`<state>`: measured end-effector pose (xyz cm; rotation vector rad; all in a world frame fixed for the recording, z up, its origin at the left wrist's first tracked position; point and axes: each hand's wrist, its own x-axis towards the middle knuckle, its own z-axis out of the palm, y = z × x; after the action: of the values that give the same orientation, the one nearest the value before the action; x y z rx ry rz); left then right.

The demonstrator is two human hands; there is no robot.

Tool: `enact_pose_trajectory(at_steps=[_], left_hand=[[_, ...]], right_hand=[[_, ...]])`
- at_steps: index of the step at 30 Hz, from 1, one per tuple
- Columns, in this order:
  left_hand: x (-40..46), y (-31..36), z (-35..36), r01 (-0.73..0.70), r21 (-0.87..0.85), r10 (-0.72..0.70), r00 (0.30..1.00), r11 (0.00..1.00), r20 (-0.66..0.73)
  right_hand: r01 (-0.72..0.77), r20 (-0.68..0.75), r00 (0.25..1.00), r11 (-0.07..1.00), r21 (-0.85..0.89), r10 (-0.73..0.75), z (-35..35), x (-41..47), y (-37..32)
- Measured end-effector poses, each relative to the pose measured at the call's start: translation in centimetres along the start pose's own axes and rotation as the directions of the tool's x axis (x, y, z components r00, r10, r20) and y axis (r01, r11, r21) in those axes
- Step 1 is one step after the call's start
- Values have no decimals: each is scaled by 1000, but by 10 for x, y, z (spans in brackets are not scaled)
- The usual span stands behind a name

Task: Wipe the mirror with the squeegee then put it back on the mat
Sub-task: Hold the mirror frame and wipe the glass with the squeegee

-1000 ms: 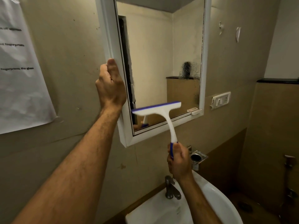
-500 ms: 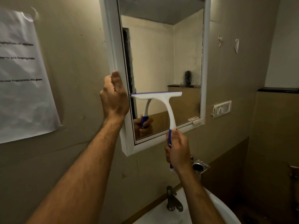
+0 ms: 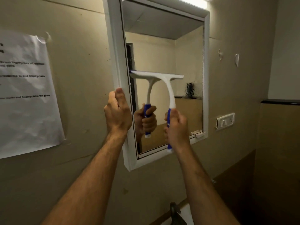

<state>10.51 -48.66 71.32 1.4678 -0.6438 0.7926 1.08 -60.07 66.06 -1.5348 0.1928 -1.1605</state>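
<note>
Beige wall, mirror (image 3: 186, 65) hung: left hand (image 3: 117, 113) grips its left frame edge, right hand (image 3: 176, 127) wraps squeegee (image 3: 164, 82) handle, blade at mid-glass; advise even pressure, blade level, overlapping strokes.

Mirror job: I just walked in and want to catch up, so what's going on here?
A person is wiping the wall mirror with a squeegee. The right hand grips its blue handle, and the blade lies level against the left part of the glass, about mid-height. The left hand holds the left side of the white frame. Smudges show on the glass near the right edge. No mat is in view.
</note>
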Motion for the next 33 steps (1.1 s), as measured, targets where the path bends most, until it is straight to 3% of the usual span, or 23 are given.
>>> enact_pose_trajectory(at_steps=[12, 23, 29, 33], left_hand=[[-1, 6, -1, 30, 4, -30, 1000, 1000, 7], [25, 33, -7, 135, -68, -131, 989, 988, 65], [98, 88, 1, 44, -73, -45, 999, 996, -14], [107, 83, 7, -31, 36, 34, 997, 999, -71]], right_hand=[[139, 32, 990, 989, 48, -141, 16, 89, -113], [34, 154, 987, 999, 13, -36, -13, 48, -65], [105, 83, 990, 992, 69, -110, 1, 88, -130], [88, 90, 992, 995, 52, -93, 5, 93, -126]])
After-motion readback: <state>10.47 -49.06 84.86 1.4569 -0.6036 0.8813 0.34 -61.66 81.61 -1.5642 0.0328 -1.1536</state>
